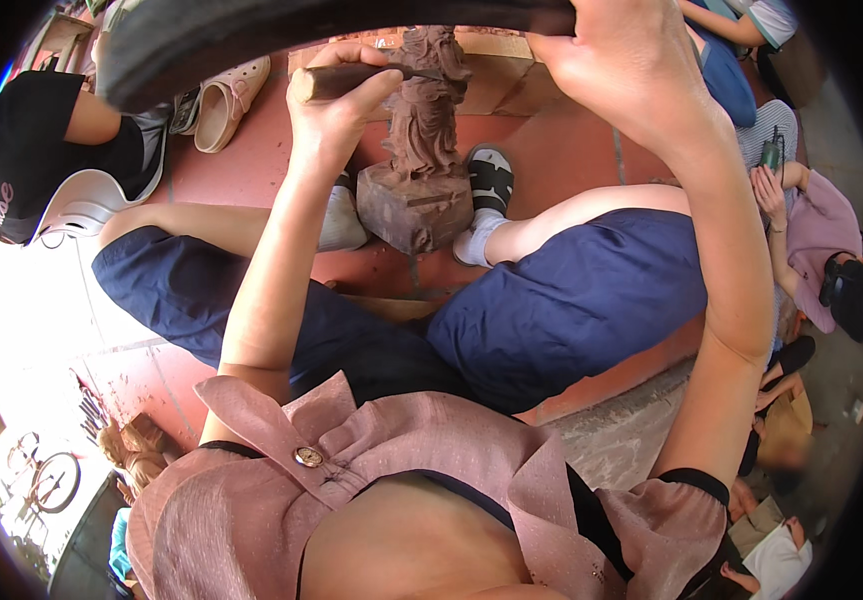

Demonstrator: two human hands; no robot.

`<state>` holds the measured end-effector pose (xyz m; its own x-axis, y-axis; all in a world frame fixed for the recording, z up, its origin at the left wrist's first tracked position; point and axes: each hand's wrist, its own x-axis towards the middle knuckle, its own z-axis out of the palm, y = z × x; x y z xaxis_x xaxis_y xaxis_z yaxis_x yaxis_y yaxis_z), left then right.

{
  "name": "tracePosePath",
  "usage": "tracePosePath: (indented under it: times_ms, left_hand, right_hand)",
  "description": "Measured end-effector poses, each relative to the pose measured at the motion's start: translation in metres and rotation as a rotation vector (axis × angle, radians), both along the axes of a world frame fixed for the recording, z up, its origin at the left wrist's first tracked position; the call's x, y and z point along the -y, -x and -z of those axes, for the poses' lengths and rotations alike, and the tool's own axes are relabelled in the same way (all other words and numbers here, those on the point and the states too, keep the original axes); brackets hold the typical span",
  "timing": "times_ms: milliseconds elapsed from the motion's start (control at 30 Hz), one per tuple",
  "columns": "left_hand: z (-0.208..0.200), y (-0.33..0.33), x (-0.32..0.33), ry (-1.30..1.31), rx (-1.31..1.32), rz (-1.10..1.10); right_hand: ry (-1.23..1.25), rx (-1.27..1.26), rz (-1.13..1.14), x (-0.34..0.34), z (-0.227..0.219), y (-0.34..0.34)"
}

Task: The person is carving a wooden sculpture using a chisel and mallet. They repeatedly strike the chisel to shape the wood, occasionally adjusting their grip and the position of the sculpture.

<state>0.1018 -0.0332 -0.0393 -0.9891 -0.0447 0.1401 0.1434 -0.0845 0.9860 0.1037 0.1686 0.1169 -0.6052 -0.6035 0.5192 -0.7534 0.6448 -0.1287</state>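
A brown carved wooden figure (423, 130) stands upright on its angular block base (413, 208), on the floor between my feet. My left hand (336, 95) is closed around the wooden handle of a carving chisel (336, 82). The chisel's thin dark blade points right and meets the upper part of the figure. At the top right, my right hand (631, 60) is raised and closed on a thick, dark, club-like bar (321, 28). This bar stretches left across the top of the view, very near the camera, and hides what lies behind it.
My bent legs in blue trousers (581, 300) frame the figure. Cardboard (501, 75) lies behind it on the red tiles (541, 145). Beige clogs (231, 105) and a person in a black top (26, 150) are at left. A person in pink (826, 230) holds a green tool at right.
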Motion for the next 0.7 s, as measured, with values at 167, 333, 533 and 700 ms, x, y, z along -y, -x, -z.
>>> tracePosePath:
  times_ms: [167,333,533,700]
  left_hand:
    - [-0.016,0.014,0.004,0.241,0.031,0.094]
    - [-0.01,0.019,0.012,0.149,0.028,0.169]
    - [0.001,0.011,0.008,0.031,0.015,0.113]
    - [-0.014,-0.002,-0.012,0.134,-0.031,0.042]
  right_hand:
    - [0.12,-0.13,-0.086,0.003,0.008,0.011]
    - [0.11,0.017,-0.067,0.008,0.004,0.003]
    - [0.148,-0.064,-0.105,0.008,0.008,0.009]
    - [0.205,-0.039,-0.161,0.008,0.011,0.012]
